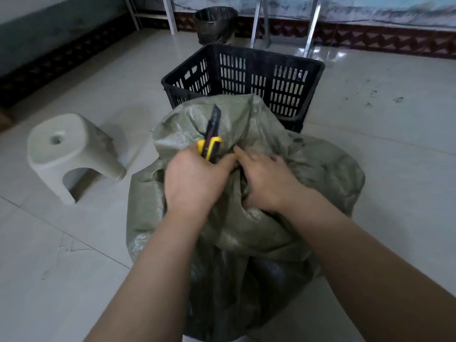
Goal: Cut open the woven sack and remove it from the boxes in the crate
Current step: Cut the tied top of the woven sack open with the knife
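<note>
Head view, the only one I have. The woven sack (283,218) is directly in front of me and below my hands, as a big green crumpled mound on the tiled floor (382,119). Its far edge lies against the near wall of a black crate (234,72) that stands behind it. I see no boxes; the fabric covers whatever is under it, so I cannot tell what the sack sits on.

My left hand (195,178) is clenched round a yellow and black utility knife (212,137). The long axis of the knife goes away from me and a little to the right, with the dark front end raised over the top of the mound. I cannot make out if the blade is out. My right hand (266,178) rests on the sack just beside the left one, with the fingers toward the knife. They are blurred, so I cannot say if they hold a fold or only press it.

Both hands are on the top of the mound, and the left one is nearer to the cutting place. I judge that the cut must go away from the right fingers, because they are very close to the knife.

I can read no brand, label or writing on the knife, sack or crate.

A pale plastic stool (66,149) stands at the left, and a dark bin (214,23) is behind the crate.
</note>
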